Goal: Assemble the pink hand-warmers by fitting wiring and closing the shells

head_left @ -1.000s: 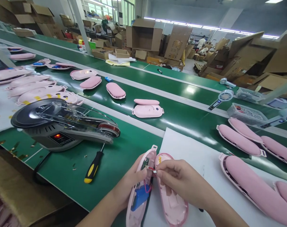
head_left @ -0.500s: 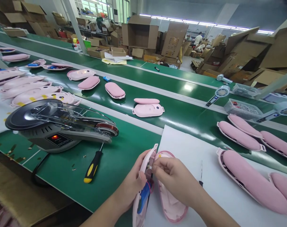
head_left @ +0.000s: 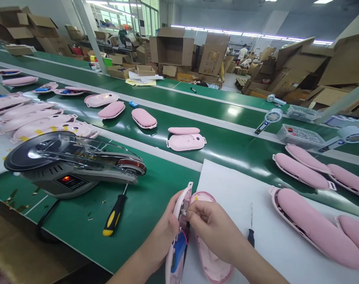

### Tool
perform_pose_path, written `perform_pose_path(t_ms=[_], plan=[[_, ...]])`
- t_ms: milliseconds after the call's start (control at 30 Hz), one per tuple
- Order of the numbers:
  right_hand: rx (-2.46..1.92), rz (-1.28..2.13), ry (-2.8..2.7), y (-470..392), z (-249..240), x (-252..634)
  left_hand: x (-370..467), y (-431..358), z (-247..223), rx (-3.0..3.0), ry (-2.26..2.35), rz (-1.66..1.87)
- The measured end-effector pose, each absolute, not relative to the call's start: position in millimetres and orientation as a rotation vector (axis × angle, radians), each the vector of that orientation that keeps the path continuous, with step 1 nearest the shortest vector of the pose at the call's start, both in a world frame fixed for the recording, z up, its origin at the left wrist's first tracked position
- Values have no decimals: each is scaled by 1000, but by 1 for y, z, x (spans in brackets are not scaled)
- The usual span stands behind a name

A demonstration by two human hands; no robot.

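My left hand (head_left: 166, 225) grips an open pink shell (head_left: 171, 252) held on edge, with a blue part (head_left: 179, 250) and a pink wire inside it. At the shell's upper inner side, my right hand (head_left: 207, 221) has its thumb and fingertips pinched together; whatever they hold is too small to make out. Beneath the right hand, a second pink shell half (head_left: 216, 262) lies hollow side up on the white sheet (head_left: 226, 185). Part of that half is hidden by the hand.
A tape dispenser (head_left: 75, 169) and a yellow-black screwdriver (head_left: 115, 215) are at left. Another screwdriver (head_left: 250, 236) lies right of my hands. Pink cases (head_left: 315, 225) sit at right, others (head_left: 187, 142) on the green belt. Behind are a plastic box (head_left: 300, 136) and cartons (head_left: 175, 45).
The view has shifted slightly. Both hands keep their hold at nearly the same spot on the shell, and the right screwdriver's handle shows more.
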State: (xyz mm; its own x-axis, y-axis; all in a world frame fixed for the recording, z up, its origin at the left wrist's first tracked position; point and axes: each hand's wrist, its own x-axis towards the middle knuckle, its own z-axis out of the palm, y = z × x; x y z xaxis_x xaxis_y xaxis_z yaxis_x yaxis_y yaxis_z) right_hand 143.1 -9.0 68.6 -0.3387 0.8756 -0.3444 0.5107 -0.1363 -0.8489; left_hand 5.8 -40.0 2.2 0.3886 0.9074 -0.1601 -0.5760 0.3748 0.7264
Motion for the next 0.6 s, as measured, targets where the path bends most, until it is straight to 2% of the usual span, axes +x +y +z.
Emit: perform_pose_path(t_ms=[533, 600], plan=[[-1552, 1174, -2073, -16, 75, 149, 5, -41, -7, 828, 710, 1093], [-1624, 1002, -2065, -20, 73, 166, 9, -37, -5, 727, 679, 1072]])
